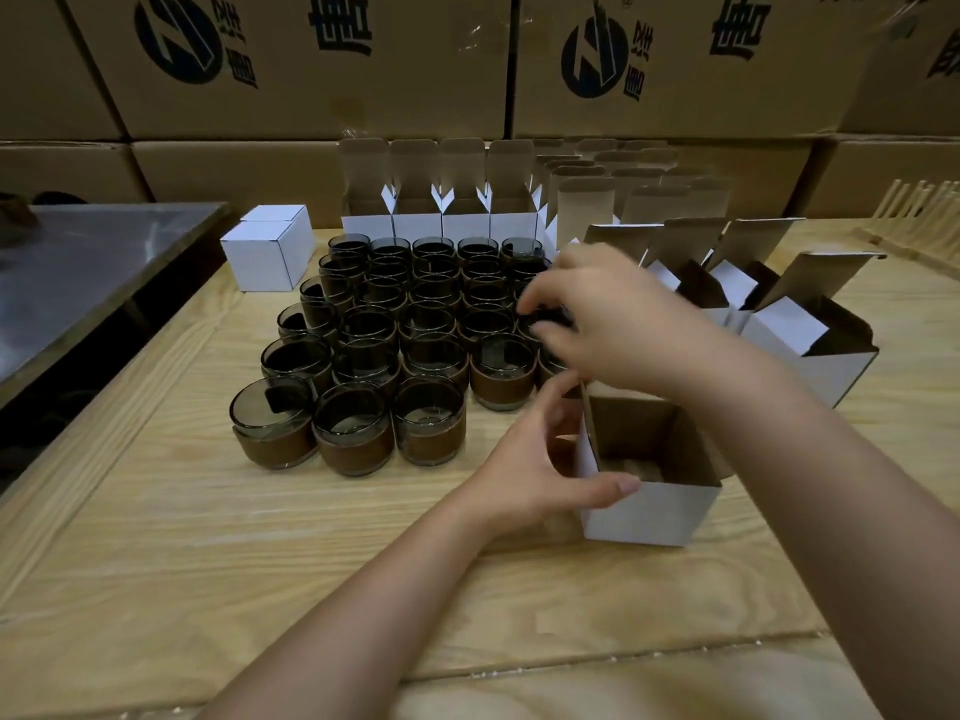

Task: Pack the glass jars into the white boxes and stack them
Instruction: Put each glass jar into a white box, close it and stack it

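Several dark glass jars (426, 428) with brown bands stand in a block on the wooden table (208, 537). An open white box (649, 511) sits in front of me, right of the jars. My left hand (530, 470) holds the box by its left wall, thumb on the near rim. My right hand (613, 314) reaches over the jars' right edge, its blurred fingers curled round a jar (545, 319) in that block. Two closed white boxes (270, 252) stand at the back left.
Rows of open white boxes (441, 210) line the back and right (810, 345) of the table. Big brown cartons (311, 65) form a wall behind. A metal table (78, 272) lies to the left. Wooden slats (914, 215) lie far right.
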`<state>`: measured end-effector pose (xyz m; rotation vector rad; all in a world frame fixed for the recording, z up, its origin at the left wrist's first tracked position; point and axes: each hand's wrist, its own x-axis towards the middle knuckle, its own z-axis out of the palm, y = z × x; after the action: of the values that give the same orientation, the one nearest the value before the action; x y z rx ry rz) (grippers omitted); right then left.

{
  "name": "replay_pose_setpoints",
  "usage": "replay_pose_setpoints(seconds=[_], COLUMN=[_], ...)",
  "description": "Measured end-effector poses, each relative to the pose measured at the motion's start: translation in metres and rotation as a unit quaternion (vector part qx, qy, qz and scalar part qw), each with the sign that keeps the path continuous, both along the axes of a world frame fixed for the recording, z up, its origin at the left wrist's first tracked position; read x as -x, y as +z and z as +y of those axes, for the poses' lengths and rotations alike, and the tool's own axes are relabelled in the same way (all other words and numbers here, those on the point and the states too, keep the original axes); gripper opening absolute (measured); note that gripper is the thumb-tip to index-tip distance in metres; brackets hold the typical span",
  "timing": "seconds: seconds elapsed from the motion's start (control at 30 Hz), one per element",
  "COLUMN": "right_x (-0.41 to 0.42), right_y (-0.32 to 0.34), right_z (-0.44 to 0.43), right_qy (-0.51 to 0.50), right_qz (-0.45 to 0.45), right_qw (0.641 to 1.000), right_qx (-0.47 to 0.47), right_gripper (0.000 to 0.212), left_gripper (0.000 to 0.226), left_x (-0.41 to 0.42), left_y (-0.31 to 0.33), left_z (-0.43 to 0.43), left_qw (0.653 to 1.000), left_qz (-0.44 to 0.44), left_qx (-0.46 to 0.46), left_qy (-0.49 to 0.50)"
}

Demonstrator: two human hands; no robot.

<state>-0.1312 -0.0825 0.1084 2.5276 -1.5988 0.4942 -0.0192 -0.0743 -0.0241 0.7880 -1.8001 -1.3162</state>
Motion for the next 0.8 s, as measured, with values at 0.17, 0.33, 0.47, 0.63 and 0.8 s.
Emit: replay_pose_setpoints(seconds=[0.17,0.33,0.47,0.63,0.8], right_x=[-0.024,-0.028,-0.027,-0.024,-0.011], right_y=[-0.018,-0.03,-0.028,-0.013,0.025], right_z=[-0.047,-0.056,-0.054,-0.043,-0.022], right_qy=[0.0,0.016,0.03,0.045,0.049], right_qz=[0.172,0.184,0.139,0.067,0.012], right_qw=[0.979,0.976,0.982,0.983,0.985], right_qx=[-0.109,-0.117,-0.127,-0.163,-0.165], right_gripper=[0.031,0.022,0.012,0.017,0.015], left_gripper=[0.085,0.085,0.092,0.084,0.088], left_x=[0.0,0.001,0.002,0.001,-0.002], left_y=[0.0,-0.001,-0.003,-0.002,-0.003], left_z=[0.0,-0.001,-0.001,-0.001,-0.005], left_qw=[1.0,1.0,1.0,0.999,0.999], left_qz=[-0.005,-0.009,-0.012,-0.022,-0.002], left_qx=[0.007,-0.001,0.005,0.016,0.007], left_qy=[0.011,0.012,0.018,0.026,0.035])
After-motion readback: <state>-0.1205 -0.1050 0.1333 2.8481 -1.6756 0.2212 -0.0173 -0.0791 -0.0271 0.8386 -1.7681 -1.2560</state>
